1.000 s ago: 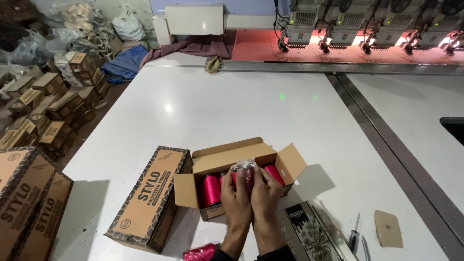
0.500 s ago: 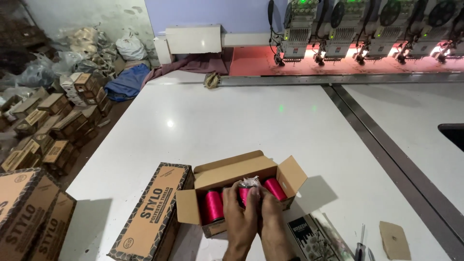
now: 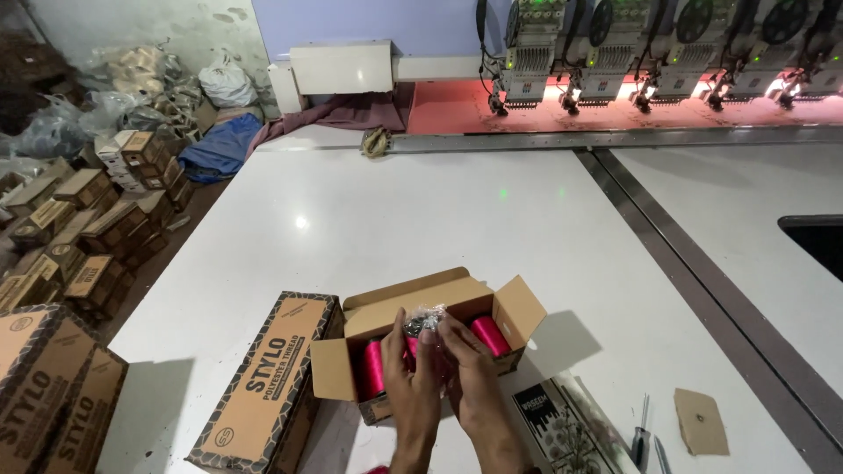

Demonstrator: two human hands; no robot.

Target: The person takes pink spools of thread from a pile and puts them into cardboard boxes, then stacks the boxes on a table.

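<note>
Both hands meet low in the frame's centre, over the open cardboard box [image 3: 421, 303]: our left hand [image 3: 411, 386] and right hand [image 3: 470, 373] close together around a spool in crinkled clear wrap [image 3: 425, 321], held just above the box's mouth. Going left to right, we see stacked brown cartons [image 3: 53, 404] at the lower left edge, then a long closed carton [image 3: 268, 382] lying just beside the open box on the white bench [image 3: 439, 211]. Inside the open box, pink thread spools [image 3: 373, 367] show left of our hands and another pink spool [image 3: 488, 333] to their right. Right of our wrists lies a dark printed packet [image 3: 562, 421], then a screwdriver [image 3: 640, 434] and a small brown card [image 3: 701, 421]. Across the upper right runs a row of embroidery machine heads [image 3: 650, 44].
</note>
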